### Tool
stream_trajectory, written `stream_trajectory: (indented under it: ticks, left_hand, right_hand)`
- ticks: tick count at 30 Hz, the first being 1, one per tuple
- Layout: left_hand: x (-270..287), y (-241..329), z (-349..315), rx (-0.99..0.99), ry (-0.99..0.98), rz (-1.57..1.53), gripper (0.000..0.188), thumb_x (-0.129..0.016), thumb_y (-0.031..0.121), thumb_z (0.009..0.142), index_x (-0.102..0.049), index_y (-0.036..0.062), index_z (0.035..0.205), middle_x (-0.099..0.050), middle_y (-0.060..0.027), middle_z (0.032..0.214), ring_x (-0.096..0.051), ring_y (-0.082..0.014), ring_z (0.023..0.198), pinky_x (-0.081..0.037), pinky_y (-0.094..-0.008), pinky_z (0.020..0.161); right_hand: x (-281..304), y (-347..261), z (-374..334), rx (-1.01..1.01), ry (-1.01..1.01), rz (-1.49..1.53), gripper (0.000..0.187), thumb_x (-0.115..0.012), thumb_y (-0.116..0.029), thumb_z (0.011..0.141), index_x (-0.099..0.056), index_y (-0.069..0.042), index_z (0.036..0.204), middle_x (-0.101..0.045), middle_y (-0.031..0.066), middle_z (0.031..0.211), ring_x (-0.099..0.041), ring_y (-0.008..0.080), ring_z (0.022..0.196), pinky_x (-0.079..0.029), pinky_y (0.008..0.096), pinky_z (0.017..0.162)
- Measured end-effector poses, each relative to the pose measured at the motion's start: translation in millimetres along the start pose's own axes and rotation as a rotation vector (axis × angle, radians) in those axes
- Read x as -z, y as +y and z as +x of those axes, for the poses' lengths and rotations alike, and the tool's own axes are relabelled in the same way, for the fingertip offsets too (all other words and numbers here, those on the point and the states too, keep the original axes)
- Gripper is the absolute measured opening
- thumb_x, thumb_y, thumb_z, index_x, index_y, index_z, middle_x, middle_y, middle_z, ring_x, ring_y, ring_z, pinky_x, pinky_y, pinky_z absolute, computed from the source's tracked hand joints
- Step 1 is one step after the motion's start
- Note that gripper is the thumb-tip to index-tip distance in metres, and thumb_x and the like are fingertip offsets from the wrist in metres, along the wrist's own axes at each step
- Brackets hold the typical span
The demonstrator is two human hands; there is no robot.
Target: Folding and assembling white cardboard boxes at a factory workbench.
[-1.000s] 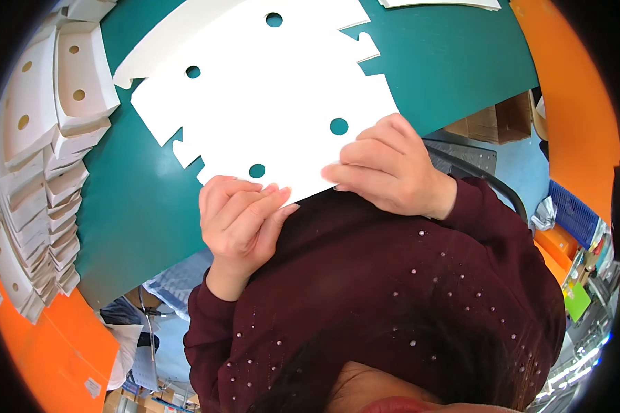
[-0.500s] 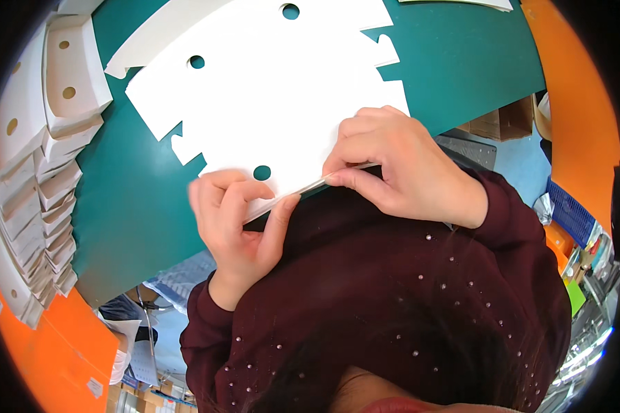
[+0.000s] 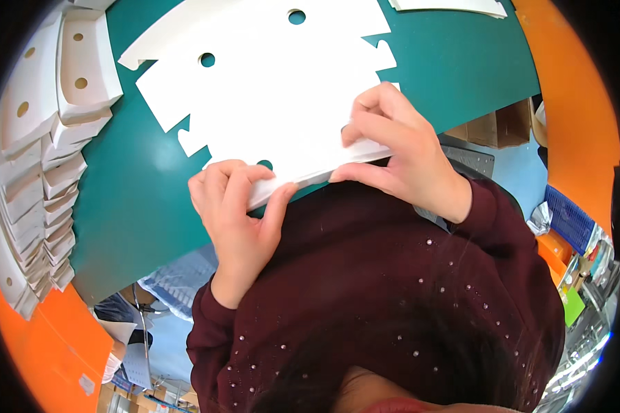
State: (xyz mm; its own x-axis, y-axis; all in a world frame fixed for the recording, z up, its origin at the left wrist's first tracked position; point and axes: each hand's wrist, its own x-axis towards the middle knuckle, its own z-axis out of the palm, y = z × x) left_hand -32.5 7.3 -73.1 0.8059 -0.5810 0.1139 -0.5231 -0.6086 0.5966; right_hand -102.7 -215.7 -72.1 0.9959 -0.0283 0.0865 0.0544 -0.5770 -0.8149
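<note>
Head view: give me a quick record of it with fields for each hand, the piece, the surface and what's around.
Left hand: pinching the near edge, thumb below, fingers on top
Right hand: gripping the same edge, fingers curled
Piece: white card blank, round holes, notched sides
Surface: green tabletop
Left side: stacked white trays with round holes
Far right: white sheets on the tabletop

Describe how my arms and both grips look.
Your sleeves are long, dark maroon and rather loose. Your left grip and right grip are bare: no gloves, rings or watch show, nor any cables or markings.
</note>
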Motion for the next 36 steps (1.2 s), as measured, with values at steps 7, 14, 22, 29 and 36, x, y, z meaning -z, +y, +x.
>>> stream_trajectory:
  ticks: [7,14,22,29,36]
  left_hand:
    - [9,-2,4,0.075,-0.049,-0.135,0.023,-0.078,0.011,0.07,-0.065,0.0102,0.088,-0.055,-0.0022,0.086,-0.046,-0.0229,0.085,-0.038,-0.0324,0.073]
    - [20,-18,3,-0.128,-0.11,-0.088,0.018,-0.072,0.008,0.073,-0.066,0.0071,0.09,-0.057,-0.0047,0.087,-0.046,-0.0212,0.082,-0.038,-0.0304,0.068]
    - [52,-43,3,-0.134,0.258,-0.109,0.02,-0.065,0.005,0.08,-0.067,0.0031,0.099,-0.063,-0.0088,0.094,-0.058,-0.0261,0.093,-0.045,-0.0358,0.087]
    - [30,-21,6,-0.007,0.035,-0.158,0.026,-0.066,0.004,0.082,-0.065,0.0023,0.108,-0.062,-0.0111,0.085,-0.059,-0.0241,0.078,-0.048,-0.0323,0.073]
    - [24,36,3,-0.437,-0.419,-0.166,0.05,-0.078,0.015,0.071,-0.063,0.0095,0.118,-0.064,-0.0121,0.109,-0.061,-0.0302,0.101,-0.048,-0.04,0.088]
  right_hand:
    - [-2,1,-5,0.028,0.296,-0.479,0.057,-0.085,-0.039,0.059,-0.057,-0.011,0.1,-0.052,0.0101,0.118,-0.045,0.0296,0.11,-0.033,0.0393,0.094]
    - [10,10,0,0.013,0.18,-0.413,0.065,-0.083,-0.043,0.06,-0.054,-0.011,0.109,-0.05,0.0115,0.127,-0.045,0.032,0.116,-0.03,0.0431,0.097]
    - [42,2,-4,-0.13,0.181,-0.481,0.037,-0.07,-0.021,0.079,-0.059,-0.006,0.111,-0.057,0.0101,0.114,-0.051,0.029,0.107,-0.036,0.0381,0.094]
    - [50,4,33,-0.053,0.127,-0.363,0.031,-0.068,-0.009,0.078,-0.061,-0.004,0.108,-0.058,0.0111,0.097,-0.057,0.0273,0.09,-0.046,0.0329,0.08]
    - [62,35,91,0.055,-0.033,-0.468,0.038,-0.062,-0.005,0.078,-0.059,-0.001,0.115,-0.059,0.015,0.11,-0.056,0.0301,0.105,-0.045,0.0368,0.093]
